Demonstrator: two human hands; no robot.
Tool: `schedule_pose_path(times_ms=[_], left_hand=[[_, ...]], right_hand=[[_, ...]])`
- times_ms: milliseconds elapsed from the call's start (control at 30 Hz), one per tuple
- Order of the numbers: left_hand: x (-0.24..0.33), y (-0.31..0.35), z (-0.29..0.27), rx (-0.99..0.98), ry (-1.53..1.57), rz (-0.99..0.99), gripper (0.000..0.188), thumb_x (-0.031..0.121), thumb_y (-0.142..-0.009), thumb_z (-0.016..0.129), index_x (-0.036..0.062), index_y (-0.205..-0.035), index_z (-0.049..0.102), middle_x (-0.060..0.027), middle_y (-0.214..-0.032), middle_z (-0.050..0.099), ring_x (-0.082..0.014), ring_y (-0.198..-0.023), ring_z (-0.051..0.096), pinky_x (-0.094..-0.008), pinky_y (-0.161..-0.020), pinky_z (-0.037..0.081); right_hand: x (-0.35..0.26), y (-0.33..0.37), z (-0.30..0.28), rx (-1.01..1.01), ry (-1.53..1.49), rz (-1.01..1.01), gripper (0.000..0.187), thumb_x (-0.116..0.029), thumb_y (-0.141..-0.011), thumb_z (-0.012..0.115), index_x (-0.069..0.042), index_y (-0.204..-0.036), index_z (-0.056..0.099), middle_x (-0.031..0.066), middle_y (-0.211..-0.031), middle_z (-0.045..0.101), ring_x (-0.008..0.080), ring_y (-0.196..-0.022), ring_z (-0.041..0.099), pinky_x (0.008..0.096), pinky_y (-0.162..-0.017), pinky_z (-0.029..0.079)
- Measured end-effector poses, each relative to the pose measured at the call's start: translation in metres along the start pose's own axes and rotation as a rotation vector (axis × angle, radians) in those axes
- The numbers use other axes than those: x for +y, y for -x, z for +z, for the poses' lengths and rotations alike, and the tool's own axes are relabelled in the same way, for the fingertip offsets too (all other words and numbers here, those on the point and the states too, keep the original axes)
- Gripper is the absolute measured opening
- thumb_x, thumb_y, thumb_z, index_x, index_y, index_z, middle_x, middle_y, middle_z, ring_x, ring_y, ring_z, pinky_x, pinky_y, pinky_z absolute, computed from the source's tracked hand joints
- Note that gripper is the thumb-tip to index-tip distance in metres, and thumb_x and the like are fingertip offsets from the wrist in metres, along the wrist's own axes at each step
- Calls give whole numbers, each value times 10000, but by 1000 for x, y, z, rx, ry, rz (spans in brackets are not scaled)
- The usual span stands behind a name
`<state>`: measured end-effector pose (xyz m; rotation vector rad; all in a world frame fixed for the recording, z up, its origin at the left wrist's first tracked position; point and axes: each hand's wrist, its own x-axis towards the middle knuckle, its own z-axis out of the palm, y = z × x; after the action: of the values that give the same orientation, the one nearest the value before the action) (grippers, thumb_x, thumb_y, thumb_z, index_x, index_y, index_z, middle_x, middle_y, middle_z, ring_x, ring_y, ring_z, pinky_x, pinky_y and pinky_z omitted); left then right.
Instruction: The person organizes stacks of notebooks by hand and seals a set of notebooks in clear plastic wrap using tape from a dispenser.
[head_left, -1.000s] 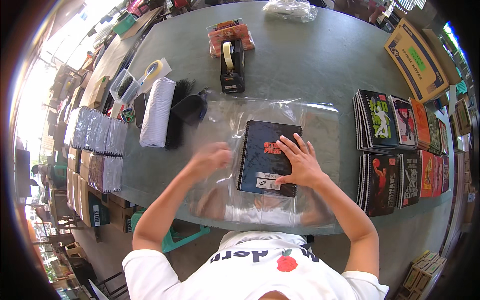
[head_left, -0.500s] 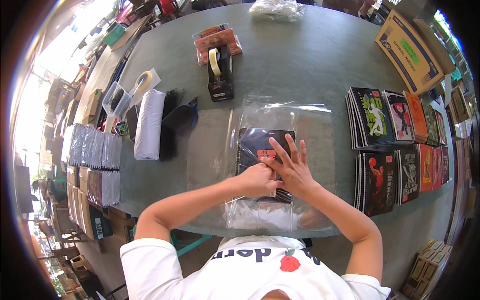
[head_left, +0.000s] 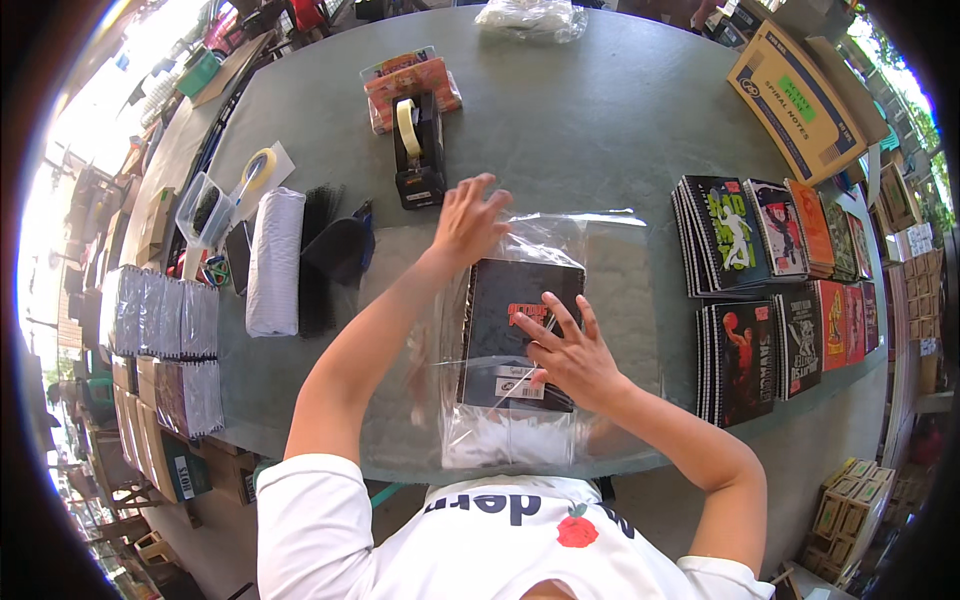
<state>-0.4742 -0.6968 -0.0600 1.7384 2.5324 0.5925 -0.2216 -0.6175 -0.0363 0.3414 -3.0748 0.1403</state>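
A black spiral notebook (head_left: 490, 335) with orange lettering lies inside or under clear plastic film (head_left: 505, 440) at the table's near edge. Over its right side rests my right hand (head_left: 575, 362), fingers spread on the cover. My left hand (head_left: 468, 222) is beyond the notebook's upper left corner, just short of the black tape dispenser (head_left: 420, 180). Its fingers are apart and bent forward, and I see nothing in them. A roll of yellowish tape (head_left: 408, 128) sits in the dispenser. Whether the notebook is fully inside the film, I cannot tell.
Spiral notebooks stand in stacks at right, including one with a green-lettered cover (head_left: 728, 230). A cardboard box (head_left: 795, 105) is behind them. At left are a white roll (head_left: 273, 265), a black brush (head_left: 318, 270), a dustpan (head_left: 345, 250) and wrapped notebooks (head_left: 160, 315).
My left hand has left the notebook and moved up toward the tape dispenser. My right hand stays on the cover, slightly lower. The whole view has shifted a little.
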Motion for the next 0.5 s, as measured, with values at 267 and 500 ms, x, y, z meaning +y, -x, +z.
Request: schedule_pose_path(times_ms=[267,500], left_hand=[[106,193,-13,-274,188,562,522,455,-780,602,66,-1124,547,-143,-1220,495,-332,-1214,404,-507,-1050,252],[7,50,-40,690,85,-123,276,224,-785,656,48,-991,605,-145,-1043,569,-320,-1018,497,-408,-878,389]], right_hand=[[-2,2,4,56,-128,110,376,-418,-668,690,-152,-919,604,-23,-1172,538,246,-1209,364,481,-982,225],[16,-10,-24,-142,-360,259,269,-410,-784,622,-175,-899,687,-46,-1131,579,205,-1107,439,432,-917,271]])
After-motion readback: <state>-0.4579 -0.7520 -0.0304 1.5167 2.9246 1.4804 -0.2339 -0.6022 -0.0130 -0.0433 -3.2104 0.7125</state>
